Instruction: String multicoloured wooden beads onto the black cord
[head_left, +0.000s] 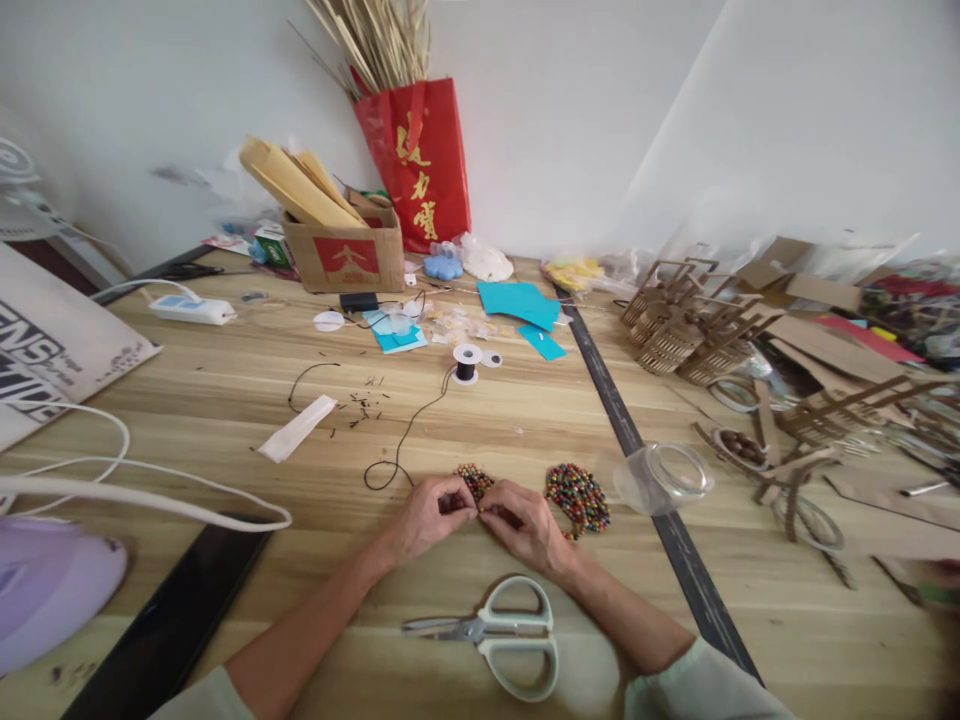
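Side by side, my left hand point(431, 515) and my right hand point(525, 525) meet over the table, both closed in a pinch with fingertips almost touching. A thin black cord point(405, 435) runs from a white spool point(466, 364) and loops down to my left hand. Between the fingertips there is something tiny, perhaps a bead, too small to make out surely. Just beyond them lies a bunch of multicoloured beads point(472, 478), partly hidden by my fingers. A larger heap of strung beads point(577, 500) rests right of my right hand. Pale-handled scissors point(517, 635) lie nearer me, pointing left.
A clear plastic cup point(664, 478) lies on its side at right, before small woven baskets point(675, 325). Black clippings point(364, 403) and a white paper strip point(298, 428) lie left. Behind stand a cardboard box point(345, 250) and a red bag point(416, 165). A purple iron point(56, 590) is front left.
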